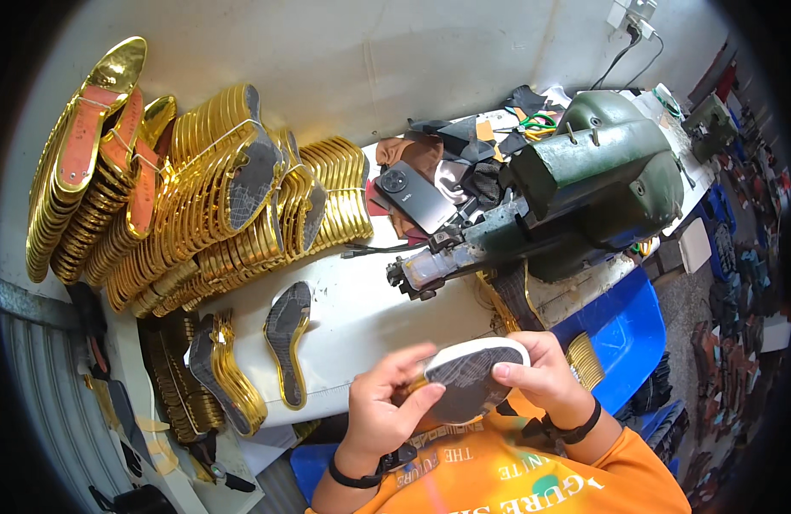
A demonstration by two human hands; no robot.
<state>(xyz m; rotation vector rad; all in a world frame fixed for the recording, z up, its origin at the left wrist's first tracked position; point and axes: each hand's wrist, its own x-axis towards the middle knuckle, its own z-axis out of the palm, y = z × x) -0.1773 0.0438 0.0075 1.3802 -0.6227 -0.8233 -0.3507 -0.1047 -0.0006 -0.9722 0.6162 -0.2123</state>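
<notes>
Between my two hands is a shoe sole [471,370] with a dark grey patterned face and a white rim, held up in front of my chest. My left hand [387,401] grips one side, its thumb on the grey face. On the other side my right hand [541,377] is closed round the edge, thumb also pressed on the face. Beyond them, another gold-edged sole [517,295] lies under the head of a dark green machine [605,163]. A single gold-edged sole [286,343] lies on the white table to the left, beside a small stack of similar soles [228,373].
Tied bundles of gold-edged soles [207,180] fill the table's back left. A dark phone [415,199] lies on fabric scraps, with green-handled scissors [537,124] farther back. A blue bin [618,334] holding gold-edged pieces stands at the right, by the table edge.
</notes>
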